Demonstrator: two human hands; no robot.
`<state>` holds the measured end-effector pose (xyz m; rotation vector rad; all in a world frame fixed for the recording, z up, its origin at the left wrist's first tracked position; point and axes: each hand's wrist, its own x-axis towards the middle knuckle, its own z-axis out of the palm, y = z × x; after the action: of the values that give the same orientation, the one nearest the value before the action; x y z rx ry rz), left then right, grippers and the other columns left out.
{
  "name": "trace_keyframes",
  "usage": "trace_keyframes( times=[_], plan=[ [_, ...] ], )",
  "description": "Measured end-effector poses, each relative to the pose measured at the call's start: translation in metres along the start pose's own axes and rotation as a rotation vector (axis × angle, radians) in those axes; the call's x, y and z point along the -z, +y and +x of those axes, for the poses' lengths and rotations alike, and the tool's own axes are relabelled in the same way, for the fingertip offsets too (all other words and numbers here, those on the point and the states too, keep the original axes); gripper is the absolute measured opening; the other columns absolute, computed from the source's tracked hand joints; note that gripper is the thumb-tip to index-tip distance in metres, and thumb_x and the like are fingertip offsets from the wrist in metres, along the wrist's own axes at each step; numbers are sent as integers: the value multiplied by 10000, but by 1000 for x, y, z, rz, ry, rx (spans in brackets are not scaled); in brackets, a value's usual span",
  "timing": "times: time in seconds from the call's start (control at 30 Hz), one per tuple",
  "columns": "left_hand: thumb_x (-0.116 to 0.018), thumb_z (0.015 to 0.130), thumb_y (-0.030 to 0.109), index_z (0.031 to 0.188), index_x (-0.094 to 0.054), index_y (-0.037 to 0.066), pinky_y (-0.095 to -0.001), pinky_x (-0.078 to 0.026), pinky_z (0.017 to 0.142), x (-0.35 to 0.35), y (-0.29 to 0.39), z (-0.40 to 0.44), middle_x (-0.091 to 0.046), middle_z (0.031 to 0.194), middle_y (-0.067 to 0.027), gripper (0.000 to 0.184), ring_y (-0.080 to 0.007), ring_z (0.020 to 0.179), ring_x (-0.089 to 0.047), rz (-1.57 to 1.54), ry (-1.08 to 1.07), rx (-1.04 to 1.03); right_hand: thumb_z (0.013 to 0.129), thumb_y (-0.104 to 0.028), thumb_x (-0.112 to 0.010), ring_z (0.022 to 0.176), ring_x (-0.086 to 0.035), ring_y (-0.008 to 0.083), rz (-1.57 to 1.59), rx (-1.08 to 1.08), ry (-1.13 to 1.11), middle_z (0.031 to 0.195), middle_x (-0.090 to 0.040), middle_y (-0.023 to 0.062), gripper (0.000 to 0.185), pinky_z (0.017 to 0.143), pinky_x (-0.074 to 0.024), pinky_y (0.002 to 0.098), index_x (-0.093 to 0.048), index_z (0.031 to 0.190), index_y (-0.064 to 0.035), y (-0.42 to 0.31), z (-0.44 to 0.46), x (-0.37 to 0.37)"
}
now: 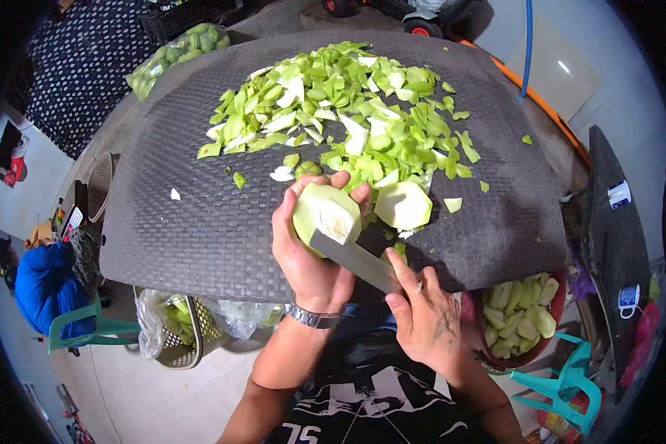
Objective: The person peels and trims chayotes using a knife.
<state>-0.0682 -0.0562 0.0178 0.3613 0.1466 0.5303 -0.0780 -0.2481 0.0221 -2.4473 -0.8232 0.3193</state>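
Note:
My left hand (314,251), wearing a metal watch, is wrapped round a peeled pale-green half (322,207) that looks like chayote. Its cut white face, with a pale hollow at the core, is turned up. My right hand (425,311) grips a knife (359,263) whose handle is hidden in the fingers. The broad blade's tip touches the lower edge of the cut face. Another peeled half (403,206) lies cut side up on the table just right of my left hand. Beyond both hands spreads a heap of green peelings (333,103).
The dark woven-pattern table (177,237) has rounded edges. A red basin (559,296) of peeled pieces stands below its right side, near a teal stool (562,388). Below left is a basket (192,344) with plastic bags. A bag of green produce (177,55) sits beyond the far left edge.

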Motion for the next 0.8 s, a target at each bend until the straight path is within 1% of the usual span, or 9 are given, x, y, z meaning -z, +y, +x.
trace_keyframes(
  times=[0.13, 0.23, 0.33, 0.43, 0.57, 0.67, 0.73, 0.77, 0.8],
  plan=[
    [-513, 1052, 404, 1172, -579, 53, -561, -513, 1039, 0, -4, -5, -659, 1149, -168, 376, -421, 1048, -689, 21, 37, -64, 1067, -428, -514, 823, -655, 511, 26, 12, 49, 1055, -544, 262, 572, 717, -535, 604, -389, 1596, -251, 3, 0, -9],
    [-479, 1051, 418, 1187, -578, 67, -495, -520, 995, -1, -6, -6, -668, 1108, -144, 390, -375, 1018, -705, 98, 69, -118, 1067, -424, -514, 812, -658, 516, 43, 12, 41, 1052, -550, 266, 567, 711, -532, 607, -396, 1587, -231, 3, 0, -11],
    [-506, 1050, 412, 1185, -561, 52, -554, -515, 1036, 7, -13, -5, -662, 1122, -155, 388, -401, 1052, -682, 81, 53, -192, 1072, -418, -508, 806, -664, 517, 29, -4, 13, 1060, -565, 280, 560, 707, -534, 610, -396, 1583, -216, 1, -1, -13],
    [-495, 1051, 413, 1184, -557, 64, -547, -508, 1042, 10, -21, -2, -659, 1110, -146, 379, -384, 1054, -671, 74, 82, -302, 1079, -413, -496, 810, -668, 516, 35, -32, -7, 1069, -576, 297, 541, 708, -537, 612, -411, 1563, -188, -5, -2, -13],
    [-472, 1060, 420, 1181, -563, 67, -542, -484, 1067, 12, -27, 2, -648, 1121, -144, 384, -371, 1061, -654, 64, 5, -414, 1080, -398, -502, 808, -671, 520, 104, 6, 59, 1083, -586, 297, 512, 705, -542, 607, -443, 1520, -142, -6, -1, -15],
    [-450, 1070, 449, 1275, -541, 68, -540, -514, 1025, 16, -35, 4, -636, 1155, -163, 442, -360, 1062, -655, 78, -47, -514, 1076, -373, -521, 797, -670, 521, 153, 55, 120, 1055, -609, 279, 478, 691, -545, 594, -480, 1479, -117, 0, -3, -23],
    [-439, 1078, 465, 1351, -507, 76, -524, -528, 1001, 7, -40, -4, -589, 1248, -179, 480, -335, 1106, -635, 280, -20, -552, 1074, -351, -533, 790, -670, 516, 191, 90, 163, 1010, -631, 259, 439, 678, -546, 584, -523, 1440, -108, 5, -3, -25],
    [-433, 1082, 472, 1390, -491, 80, -516, -535, 990, 4, -41, -8, -566, 1295, -187, 501, -323, 1129, -626, 384, -3, -571, 1074, -346, -536, 791, -674, 513, 203, 75, 149, 994, -645, 261, 422, 679, -549, 578, -543, 1419, -104, 4, -3, -24],
    [-473, 1083, 439, 1457, -451, 76, -464, -590, 882, 9, -45, -3, -577, 1321, -217, 522, -325, 1062, -667, 450, -6, -666, 1073, -340, -540, 792, -677, 509, 214, 64, 135, 979, -658, 263, 405, 681, -551, 572, -563, 1398, -99, 2, -2, -22]
  ],
)
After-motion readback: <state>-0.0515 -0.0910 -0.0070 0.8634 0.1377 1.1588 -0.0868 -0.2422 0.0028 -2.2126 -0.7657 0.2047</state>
